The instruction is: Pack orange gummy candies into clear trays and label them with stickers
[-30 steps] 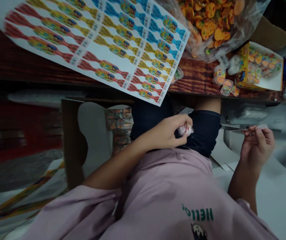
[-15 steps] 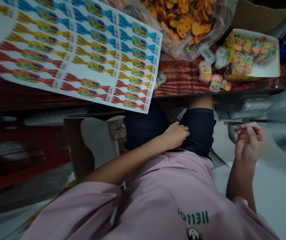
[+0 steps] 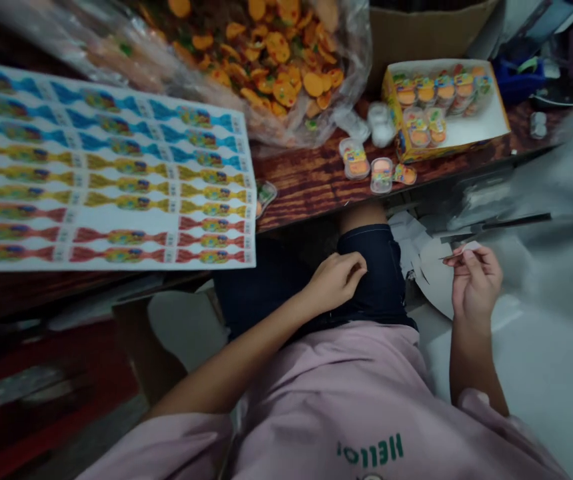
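Observation:
My left hand (image 3: 337, 280) hovers over or rests on my thigh in dark shorts, its fingers curled together with nothing visible in them. Off to the right, my right hand (image 3: 477, 283) is raised and pinches a small paper label (image 3: 471, 247), pale on one side, between thumb and fingers. On the table at the left lies a sheet of stickers (image 3: 121, 220) in blue, yellow and red rows, overhanging the front edge. Beside the sheet sits a small clear plastic container (image 3: 266, 195). Several filled containers (image 3: 354, 159) stand farther right.
A clear plastic bag (image 3: 311, 127) of orange pieces (image 3: 279, 50) lies behind the sheet. An open yellow display box (image 3: 449, 147) holds rows of filled containers. The dark wooden table (image 3: 301, 193) ends just above my lap. Paper scraps (image 3: 431, 267) lie beside my right leg.
My view has shifted right, so the table things appear farther left. My left hand has lifted slightly and its fingers have drawn together. My right hand still pinches the label.

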